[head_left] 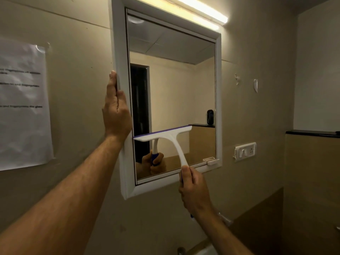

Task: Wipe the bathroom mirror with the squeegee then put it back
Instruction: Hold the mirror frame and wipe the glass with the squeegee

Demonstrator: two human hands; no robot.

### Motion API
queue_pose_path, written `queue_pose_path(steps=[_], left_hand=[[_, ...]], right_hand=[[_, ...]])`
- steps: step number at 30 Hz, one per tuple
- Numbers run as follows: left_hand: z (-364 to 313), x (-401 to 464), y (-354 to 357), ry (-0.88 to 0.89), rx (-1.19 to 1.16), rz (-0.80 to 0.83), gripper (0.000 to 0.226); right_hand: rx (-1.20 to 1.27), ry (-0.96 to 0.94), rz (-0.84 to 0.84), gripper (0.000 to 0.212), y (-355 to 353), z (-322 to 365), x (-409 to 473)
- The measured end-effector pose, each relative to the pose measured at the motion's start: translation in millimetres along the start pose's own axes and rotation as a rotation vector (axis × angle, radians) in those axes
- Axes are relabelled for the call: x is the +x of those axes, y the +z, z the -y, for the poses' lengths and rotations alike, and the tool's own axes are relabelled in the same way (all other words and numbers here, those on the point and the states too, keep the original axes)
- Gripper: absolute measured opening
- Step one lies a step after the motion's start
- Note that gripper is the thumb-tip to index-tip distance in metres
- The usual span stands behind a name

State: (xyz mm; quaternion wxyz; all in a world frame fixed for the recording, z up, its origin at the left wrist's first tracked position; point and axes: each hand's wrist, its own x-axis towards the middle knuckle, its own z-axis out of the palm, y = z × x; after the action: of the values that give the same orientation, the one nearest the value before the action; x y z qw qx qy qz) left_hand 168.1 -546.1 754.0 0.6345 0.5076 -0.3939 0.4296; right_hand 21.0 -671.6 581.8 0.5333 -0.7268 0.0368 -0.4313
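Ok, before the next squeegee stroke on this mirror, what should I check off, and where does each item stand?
1. Right hand grips squeegee handle: ok.
2. Blade lies on the glass, its left end at the inner frame edge: ok.
3. Left hand rests flat on the mirror frame, steadying it: ok.
4. Glass below the blade free of obstacles, small white handle off to the right: ok.
5. Glass above the blade streak-free: cannot tell.
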Motion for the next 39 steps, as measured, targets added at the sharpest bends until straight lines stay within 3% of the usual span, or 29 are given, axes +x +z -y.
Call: queue_pose_path(steps=[5,15,25,33,39], left_hand=[[2.8,-9.3,-1.1,0.009,0.018,0.009,0.048],[8.9,-22.4,-1.3,0.006,0.028,-0.014,0.048],[15.6,-51.8,-8.5,-0.02,0.034,0.035,0.049],[19.5,-68.8,-10.9,-0.031,0.037,0.007,0.049],[22.3,-77.8,-12.4,-0.032,0.049,0.006,0.049]], right_hand=[[-0.013,-0.059,-0.075,0.036,4.4,5.9,12.4],[0.024,0.023,-0.067,0.032,13.0,-37.6,-25.4],[0.066,0.048,-0.07,0.031,17.7,-21.5,-20.5],[0.04,0.188,-0.078,0.038,21.7,-58.3,-62.8],[0.034,0.135,-0.086,0.034,13.2,-42.8,-47.1]])
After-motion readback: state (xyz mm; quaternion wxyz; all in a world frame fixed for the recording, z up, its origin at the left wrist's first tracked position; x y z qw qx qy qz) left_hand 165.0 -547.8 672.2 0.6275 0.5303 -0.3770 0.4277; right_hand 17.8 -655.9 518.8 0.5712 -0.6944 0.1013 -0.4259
